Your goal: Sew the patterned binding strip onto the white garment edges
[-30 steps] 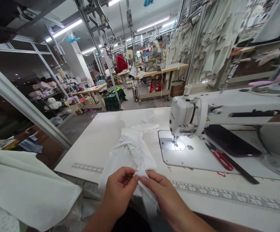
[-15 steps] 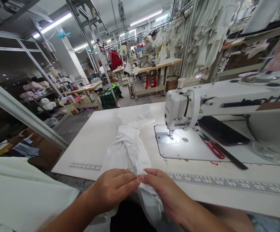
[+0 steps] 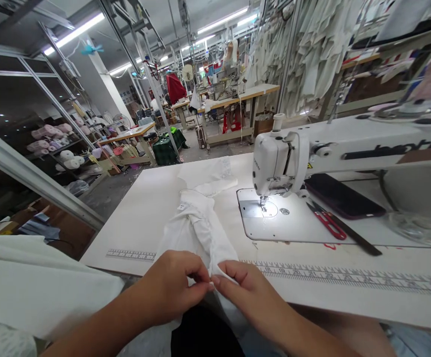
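At nine o'clock, a white cloth (image 3: 33,282) hangs beside the table (image 3: 134,218). At six o'clock, the left hand (image 3: 167,287) and right hand (image 3: 248,297) nearly meet, the fingers of each pinched together on the edge of a white garment (image 3: 196,233), which lies bunched on the table and runs toward twelve o'clock. At three o'clock stands a sewing machine (image 3: 278,166), with red snips (image 3: 327,223) and a phone (image 3: 344,196) just right of its needle plate (image 3: 256,210). A printed ruler (image 3: 349,277) runs along the table's near edge.

Bright, flat overhead light.
Ceiling tubes (image 3: 76,29) glare; machine lamp (image 3: 271,191) hot on needle plate (image 3: 257,209); white cloth (image 3: 196,233) nearly blown; edges bowed.
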A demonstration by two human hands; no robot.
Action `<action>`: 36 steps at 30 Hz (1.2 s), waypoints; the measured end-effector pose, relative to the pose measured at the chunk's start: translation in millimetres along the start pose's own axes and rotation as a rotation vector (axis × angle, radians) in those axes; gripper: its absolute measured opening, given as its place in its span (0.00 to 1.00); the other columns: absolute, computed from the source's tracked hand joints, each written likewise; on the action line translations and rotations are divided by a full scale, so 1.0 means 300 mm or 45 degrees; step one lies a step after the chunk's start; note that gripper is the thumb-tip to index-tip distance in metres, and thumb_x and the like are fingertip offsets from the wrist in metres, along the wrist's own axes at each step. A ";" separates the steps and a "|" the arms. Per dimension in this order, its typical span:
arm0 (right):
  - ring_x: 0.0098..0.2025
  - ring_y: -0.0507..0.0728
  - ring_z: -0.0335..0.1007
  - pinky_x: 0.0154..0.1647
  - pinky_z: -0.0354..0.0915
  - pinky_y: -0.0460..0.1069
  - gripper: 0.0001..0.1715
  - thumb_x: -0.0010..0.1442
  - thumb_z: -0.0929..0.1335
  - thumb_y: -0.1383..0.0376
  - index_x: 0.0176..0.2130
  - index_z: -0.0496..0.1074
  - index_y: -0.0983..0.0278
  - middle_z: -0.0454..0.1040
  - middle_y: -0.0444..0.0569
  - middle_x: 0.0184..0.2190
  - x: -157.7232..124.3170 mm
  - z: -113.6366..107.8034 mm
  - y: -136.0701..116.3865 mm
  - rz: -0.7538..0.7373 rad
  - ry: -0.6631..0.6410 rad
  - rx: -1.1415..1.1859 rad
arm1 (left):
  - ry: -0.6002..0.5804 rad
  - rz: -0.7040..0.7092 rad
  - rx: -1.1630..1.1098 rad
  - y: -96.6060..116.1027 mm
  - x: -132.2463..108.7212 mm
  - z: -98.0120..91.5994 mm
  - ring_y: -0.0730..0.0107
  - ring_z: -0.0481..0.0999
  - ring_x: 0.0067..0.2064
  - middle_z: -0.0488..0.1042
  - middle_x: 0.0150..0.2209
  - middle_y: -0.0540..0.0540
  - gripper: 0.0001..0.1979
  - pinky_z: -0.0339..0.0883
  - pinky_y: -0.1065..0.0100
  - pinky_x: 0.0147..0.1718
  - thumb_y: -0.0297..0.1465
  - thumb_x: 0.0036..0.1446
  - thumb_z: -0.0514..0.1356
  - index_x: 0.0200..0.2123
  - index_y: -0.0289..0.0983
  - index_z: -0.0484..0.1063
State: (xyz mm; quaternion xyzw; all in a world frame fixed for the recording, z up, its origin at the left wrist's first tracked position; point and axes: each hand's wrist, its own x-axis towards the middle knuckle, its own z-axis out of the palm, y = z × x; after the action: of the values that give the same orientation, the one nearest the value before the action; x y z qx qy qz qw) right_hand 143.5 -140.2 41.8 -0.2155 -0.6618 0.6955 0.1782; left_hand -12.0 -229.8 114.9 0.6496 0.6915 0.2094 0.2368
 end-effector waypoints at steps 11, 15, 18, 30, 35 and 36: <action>0.25 0.49 0.49 0.23 0.46 0.46 0.18 0.61 0.67 0.57 0.25 0.59 0.62 0.53 0.38 0.22 -0.021 -0.039 -0.028 -0.054 -0.222 -0.124 | -0.367 -0.440 -0.514 -0.001 0.055 -0.048 0.75 0.69 0.26 0.72 0.22 0.54 0.06 0.58 0.75 0.24 0.29 0.43 0.67 0.26 0.35 0.74; 0.25 0.49 0.49 0.23 0.48 0.45 0.16 0.60 0.65 0.62 0.24 0.57 0.62 0.53 0.37 0.21 -0.021 -0.051 -0.048 -0.051 -0.215 -0.209 | -0.281 -0.280 -0.525 0.002 0.076 -0.054 0.73 0.72 0.29 0.74 0.26 0.51 0.02 0.63 0.73 0.29 0.27 0.50 0.62 0.29 0.35 0.73; 0.26 0.50 0.56 0.25 0.53 0.45 0.13 0.61 0.64 0.63 0.25 0.62 0.62 0.61 0.38 0.22 -0.040 -0.053 -0.071 -0.079 -0.219 -0.283 | -0.004 0.145 -0.324 0.033 0.101 -0.042 0.67 0.74 0.39 0.77 0.37 0.46 0.07 0.67 0.68 0.37 0.28 0.58 0.56 0.38 0.36 0.73; 0.38 0.65 0.75 0.36 0.67 0.57 0.18 0.58 0.59 0.66 0.45 0.71 0.65 0.78 0.58 0.38 -0.016 -0.232 0.030 -0.428 0.780 -1.323 | 0.303 0.583 0.369 0.032 0.239 0.180 0.70 0.69 0.23 0.70 0.21 0.48 0.23 0.59 0.68 0.24 0.35 0.68 0.43 0.24 0.36 0.67; 0.46 0.61 0.70 0.43 0.68 0.55 0.17 0.62 0.63 0.64 0.52 0.66 0.60 0.73 0.53 0.46 -0.091 -0.204 0.029 -0.480 0.595 -1.019 | 0.319 0.670 0.342 0.006 0.232 0.156 0.66 0.72 0.28 0.73 0.25 0.46 0.21 0.64 0.67 0.28 0.37 0.69 0.46 0.31 0.35 0.73; 0.49 0.60 0.69 0.46 0.67 0.54 0.20 0.63 0.65 0.61 0.54 0.64 0.58 0.71 0.52 0.48 -0.108 -0.201 0.027 -0.437 0.535 -0.862 | 0.307 0.683 0.312 0.002 0.231 0.152 0.66 0.72 0.30 0.74 0.26 0.45 0.20 0.65 0.67 0.29 0.37 0.69 0.47 0.33 0.35 0.74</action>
State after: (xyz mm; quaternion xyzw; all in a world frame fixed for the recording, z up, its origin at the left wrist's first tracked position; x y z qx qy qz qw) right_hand 203.5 -107.0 34.0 -0.2856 -0.8283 0.3404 0.3412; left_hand 12.6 -161.4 74.9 0.8028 0.5388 0.2551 0.0096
